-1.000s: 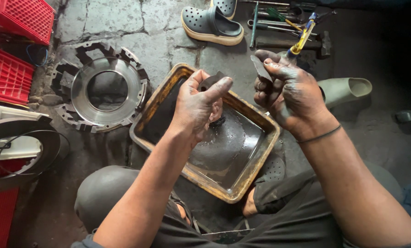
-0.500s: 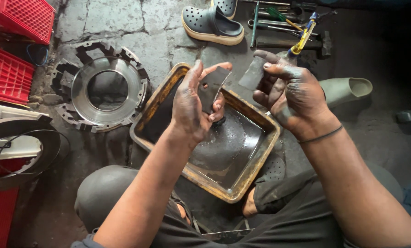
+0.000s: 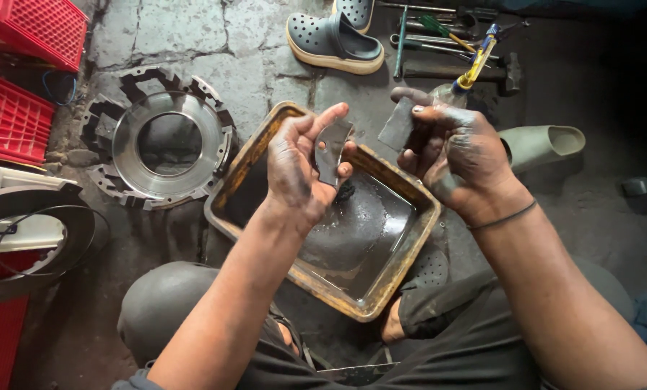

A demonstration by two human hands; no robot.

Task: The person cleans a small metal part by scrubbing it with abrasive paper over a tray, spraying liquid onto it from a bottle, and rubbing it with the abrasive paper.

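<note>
Left hand (image 3: 298,170) closed on a small flat dark metal plate (image 3: 330,150), thumb and fingertips pinching its edges, held upright above the rusty rectangular metal tray (image 3: 265,148) with its shallow pool of dark oily liquid. Right hand (image 3: 457,155) clamped on a grey folded scrap of abrasive sheet or cloth (image 3: 398,124), raised just beside the plate and not touching it. Both smeared black with grease. Plate probably stiff, light, slick with oil; best gripped by the edges, faces left free. On the stone floor at left, a round toothed steel clutch cover (image 3: 161,137) near red plastic crates (image 3: 20,79); farther up, a grey perforated clog (image 3: 334,40) and scattered hand tools (image 3: 446,43).
</note>
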